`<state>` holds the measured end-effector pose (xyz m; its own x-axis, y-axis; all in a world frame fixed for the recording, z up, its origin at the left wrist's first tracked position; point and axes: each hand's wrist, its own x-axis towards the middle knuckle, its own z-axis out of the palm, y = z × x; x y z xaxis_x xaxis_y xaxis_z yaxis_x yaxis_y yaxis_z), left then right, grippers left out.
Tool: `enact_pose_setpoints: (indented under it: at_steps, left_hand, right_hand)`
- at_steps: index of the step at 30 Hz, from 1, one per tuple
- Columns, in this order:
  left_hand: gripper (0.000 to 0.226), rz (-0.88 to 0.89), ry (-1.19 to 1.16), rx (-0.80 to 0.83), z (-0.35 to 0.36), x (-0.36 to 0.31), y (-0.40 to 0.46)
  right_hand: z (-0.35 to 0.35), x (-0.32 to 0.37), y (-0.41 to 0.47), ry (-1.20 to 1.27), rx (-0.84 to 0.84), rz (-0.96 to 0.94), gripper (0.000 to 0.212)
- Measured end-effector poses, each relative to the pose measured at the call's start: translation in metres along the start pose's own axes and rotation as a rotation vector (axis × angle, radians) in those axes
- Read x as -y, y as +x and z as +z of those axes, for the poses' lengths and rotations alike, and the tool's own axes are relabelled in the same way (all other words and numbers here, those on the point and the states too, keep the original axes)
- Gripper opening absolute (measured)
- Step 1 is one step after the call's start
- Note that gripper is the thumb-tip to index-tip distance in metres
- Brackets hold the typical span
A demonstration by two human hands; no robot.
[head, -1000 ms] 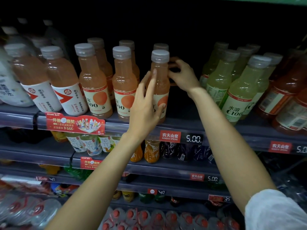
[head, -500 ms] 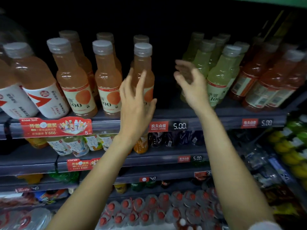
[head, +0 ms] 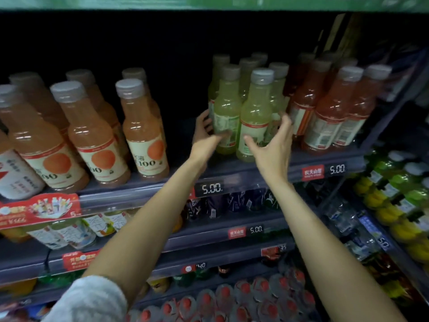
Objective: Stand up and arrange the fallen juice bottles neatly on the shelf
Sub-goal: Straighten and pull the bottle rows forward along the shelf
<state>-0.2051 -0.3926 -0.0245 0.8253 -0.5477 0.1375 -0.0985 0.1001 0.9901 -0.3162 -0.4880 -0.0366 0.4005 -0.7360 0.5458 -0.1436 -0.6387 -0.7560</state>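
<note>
On the upper shelf (head: 148, 190) stand rows of upright juice bottles. Orange juice bottles (head: 144, 133) are at the left and pale green juice bottles (head: 256, 108) at the middle right. My left hand (head: 205, 138) curls round the left side of the front-left green bottle (head: 226, 105), thumb across its label. My right hand (head: 271, 147) is spread at the front-right green bottle, its thumb touching the label and its fingers reaching along the bottle's right side. No bottle in view lies on its side.
Pinkish-red juice bottles (head: 332, 112) stand right beside the green ones. A dark gap (head: 185, 126) separates the orange and green rows. Price rails (head: 211, 188) edge the shelves. Lower shelves hold more drinks, and red-capped bottles (head: 232, 298) fill the bottom.
Both hands have left the orange bottle and moved right to the green bottles. The view has swung right as well.
</note>
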Motion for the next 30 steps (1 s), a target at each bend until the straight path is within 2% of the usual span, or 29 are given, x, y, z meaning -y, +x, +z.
enact_pose_setpoints:
  at_steps: [4, 9, 12, 14, 16, 19, 22, 24, 28, 30]
  left_hand:
    - [0.082, 0.145, 0.162, -0.032, 0.016, 0.003, 0.014]
    - [0.079, 0.222, 0.378, -0.105, 0.009, 0.014, 0.014]
    - [0.08, 0.254, 0.33, -0.045, -0.012, 0.015, 0.005]
    - [0.089, 0.255, 0.277, 0.039, -0.026, 0.014, -0.002]
    - [0.1, 0.258, 0.252, 0.049, -0.024, 0.011, -0.007]
    - [0.111, 0.413, 0.41, -0.198, -0.005, 0.011, -0.006]
    - [0.099, 0.469, 0.509, -0.354, 0.005, 0.014, -0.006]
    - [0.092, 0.431, 0.457, -0.309, -0.004, 0.013, -0.007]
    - [0.103, 0.269, 0.125, -0.016, -0.034, 0.01, -0.014]
    - [0.114, 0.269, 0.155, -0.03, -0.033, 0.006, -0.014]
  right_hand:
    - [0.005, -0.011, 0.008, -0.012, 0.066, -0.074, 0.089]
    - [0.005, -0.019, 0.011, 0.038, 0.094, -0.127, 0.084]
    - [0.005, -0.022, 0.012, 0.091, 0.11, -0.122, 0.084]
    - [0.005, -0.024, 0.011, 0.122, 0.108, -0.131, 0.085]
    - [0.005, -0.025, 0.011, 0.127, 0.107, -0.141, 0.085]
    - [0.006, -0.026, 0.01, 0.113, 0.089, -0.152, 0.086]
    - [0.007, -0.028, 0.009, 0.112, 0.088, -0.158, 0.087]
    - [0.009, -0.028, 0.009, 0.114, 0.081, -0.168, 0.087]
    - [0.01, -0.029, 0.008, 0.114, 0.076, -0.166, 0.087]
    - [0.01, -0.029, 0.008, 0.119, 0.087, -0.167, 0.088]
